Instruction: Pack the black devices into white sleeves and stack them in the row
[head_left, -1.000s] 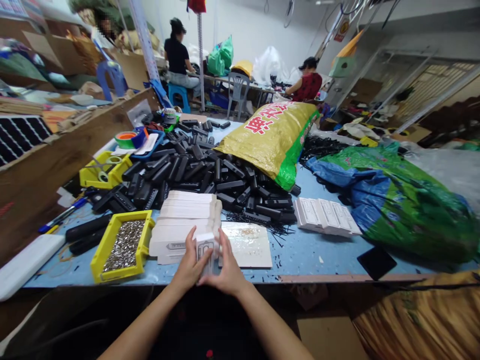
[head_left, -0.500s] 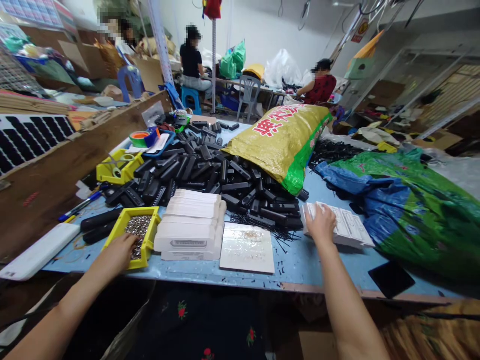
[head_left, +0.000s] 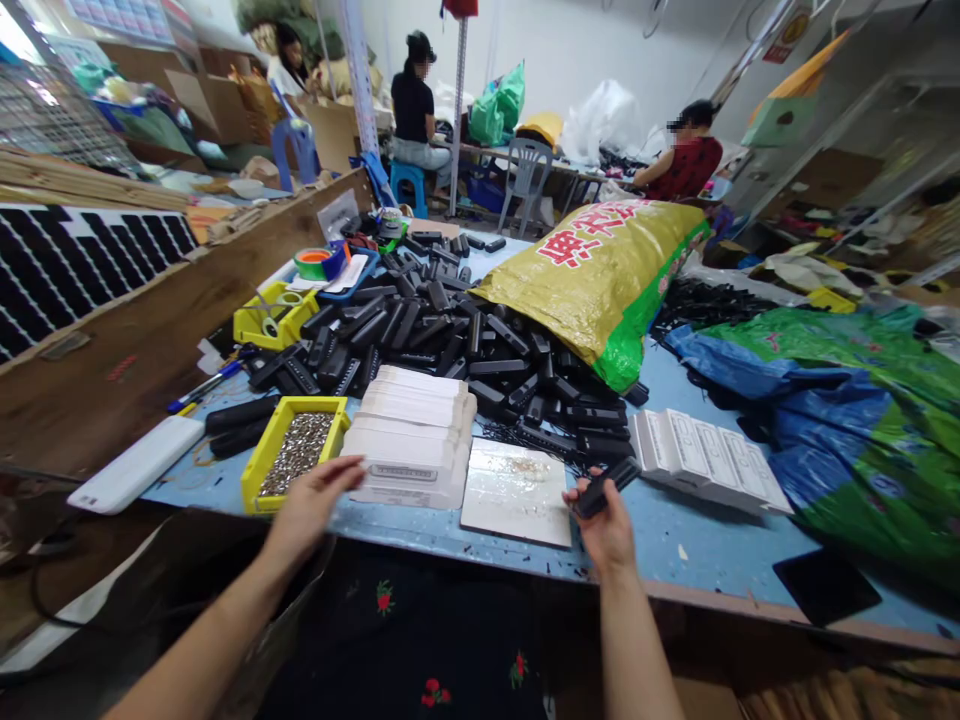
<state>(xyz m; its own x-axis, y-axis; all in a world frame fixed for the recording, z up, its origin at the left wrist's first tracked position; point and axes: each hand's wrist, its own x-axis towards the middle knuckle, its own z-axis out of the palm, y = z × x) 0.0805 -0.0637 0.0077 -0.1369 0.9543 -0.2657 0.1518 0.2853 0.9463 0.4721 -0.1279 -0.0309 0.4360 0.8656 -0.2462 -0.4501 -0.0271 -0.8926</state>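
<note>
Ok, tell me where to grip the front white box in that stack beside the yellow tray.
Grip the front white box across its short ends, from above and the near edge. It lies flat, frontmost in the stack, long side facing you; the left hand is already beside it.

Two hands reach over the table: the left hand point(head_left: 311, 503) and the right hand point(head_left: 606, 525), which grips one black remote point(head_left: 606, 487). Two yellow trays sit on the left, a near one point(head_left: 259, 464) and a far one point(head_left: 251, 327). One yellow sack point(head_left: 600, 270) lies far right. Three people sit in the background. The loose black remotes point(head_left: 450, 345) in the pile are too many to count.
</note>
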